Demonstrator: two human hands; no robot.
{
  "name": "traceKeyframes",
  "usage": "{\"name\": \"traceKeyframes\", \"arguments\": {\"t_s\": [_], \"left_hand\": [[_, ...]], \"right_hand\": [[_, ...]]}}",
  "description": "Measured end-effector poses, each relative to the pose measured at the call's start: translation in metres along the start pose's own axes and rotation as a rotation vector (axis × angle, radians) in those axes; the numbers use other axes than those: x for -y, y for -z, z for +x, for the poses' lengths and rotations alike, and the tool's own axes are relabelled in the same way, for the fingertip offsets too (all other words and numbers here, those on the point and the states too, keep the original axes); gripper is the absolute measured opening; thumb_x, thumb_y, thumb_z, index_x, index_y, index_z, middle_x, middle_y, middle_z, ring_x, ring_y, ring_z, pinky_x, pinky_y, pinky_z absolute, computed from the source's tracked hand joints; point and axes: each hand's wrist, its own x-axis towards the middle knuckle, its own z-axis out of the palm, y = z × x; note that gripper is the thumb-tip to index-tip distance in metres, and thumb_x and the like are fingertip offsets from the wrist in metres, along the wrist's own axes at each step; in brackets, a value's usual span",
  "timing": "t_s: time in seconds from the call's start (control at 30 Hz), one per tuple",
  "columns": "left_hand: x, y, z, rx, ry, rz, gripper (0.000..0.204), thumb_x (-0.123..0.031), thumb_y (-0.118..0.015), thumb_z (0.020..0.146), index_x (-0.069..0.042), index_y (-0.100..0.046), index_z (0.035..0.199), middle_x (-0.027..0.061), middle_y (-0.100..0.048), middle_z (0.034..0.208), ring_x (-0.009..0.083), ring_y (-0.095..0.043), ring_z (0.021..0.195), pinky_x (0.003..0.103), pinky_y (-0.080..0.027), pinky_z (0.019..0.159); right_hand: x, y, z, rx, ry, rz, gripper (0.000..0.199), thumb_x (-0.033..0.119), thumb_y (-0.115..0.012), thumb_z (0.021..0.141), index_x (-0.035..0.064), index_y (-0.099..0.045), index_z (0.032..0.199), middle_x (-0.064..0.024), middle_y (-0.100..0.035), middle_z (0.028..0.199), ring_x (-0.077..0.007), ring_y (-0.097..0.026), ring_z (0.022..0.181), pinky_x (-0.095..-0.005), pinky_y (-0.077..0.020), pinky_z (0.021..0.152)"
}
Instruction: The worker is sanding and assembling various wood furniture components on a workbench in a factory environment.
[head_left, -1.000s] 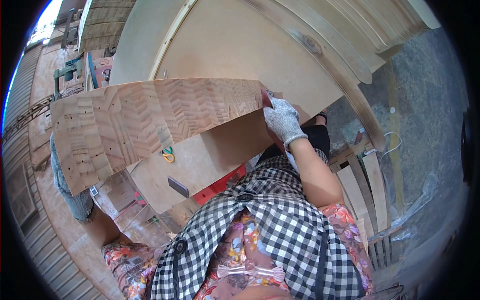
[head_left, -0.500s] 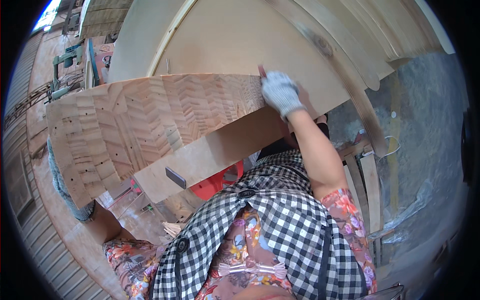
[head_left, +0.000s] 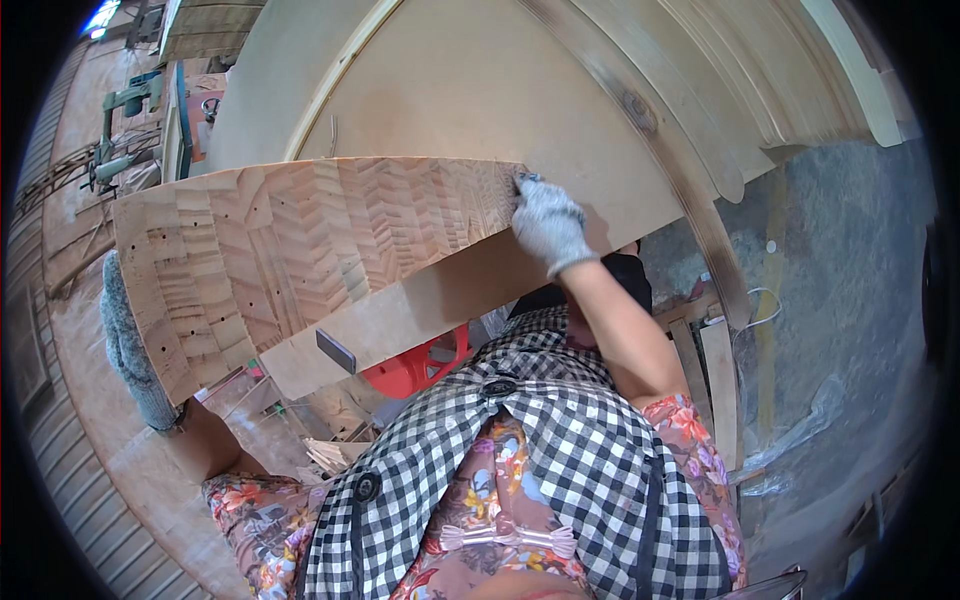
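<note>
I hold a long curved slab of finger-jointed wood (head_left: 300, 250) up in front of me, its face dotted with small holes. My right hand (head_left: 545, 222), in a pale knit glove, grips its right end. My left hand (head_left: 125, 345), in a grey glove, is mostly hidden behind the slab's left end and holds it there. A plain plywood strip (head_left: 420, 310) runs just below and behind the slab.
Large arched wooden frames (head_left: 640, 110) and curved mouldings lean ahead. A red plastic stool (head_left: 415, 365) stands below the slab. Green machinery (head_left: 125, 100) sits at the far left. Wood offcuts (head_left: 715, 370) and a grey concrete floor (head_left: 840, 280) lie to the right.
The slab has risen and swung toward me, filling more of the view. My right hand moved up with its end; the left end stayed low.
</note>
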Motion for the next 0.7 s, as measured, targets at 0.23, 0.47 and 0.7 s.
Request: {"name": "traceKeyframes", "arguments": {"t_s": [0.23,0.47,0.7], "left_hand": [[-0.014,-0.009,-0.002,0.013,0.011,0.048,0.045,-0.018,-0.036,0.093,0.004,-0.037,0.132,0.0162,-0.041,0.135,0.0251,-0.043,0.122,0.036,-0.035,0.101],[-0.017,-0.032,0.019,0.112,-0.200,0.168,0.041,-0.008,-0.043,0.090,0.004,-0.042,0.129,0.0163,-0.045,0.132,0.0257,-0.044,0.121,0.036,-0.035,0.100],[-0.038,-0.028,0.006,0.110,-0.363,0.388,0.042,-0.003,-0.041,0.089,0.003,-0.039,0.131,0.0151,-0.045,0.132,0.0240,-0.045,0.120,0.032,-0.035,0.101]], "right_hand": [[0.096,0.061,-0.046,-0.313,0.546,0.328,0.043,-0.004,-0.050,0.070,0.0019,-0.056,0.112,-0.0227,-0.061,0.097,-0.0351,-0.062,0.083,-0.0407,-0.0503,0.073],[0.010,0.014,-0.004,-0.102,0.088,0.081,0.032,0.006,-0.047,0.074,0.0029,-0.057,0.104,-0.0218,-0.061,0.092,-0.0371,-0.060,0.085,-0.0438,-0.0481,0.074],[0.072,0.032,-0.024,-0.187,0.667,0.535,0.055,-0.005,-0.047,0.067,-0.0009,-0.049,0.122,-0.0246,-0.058,0.108,-0.0344,-0.060,0.094,-0.0387,-0.0471,0.083]]}}
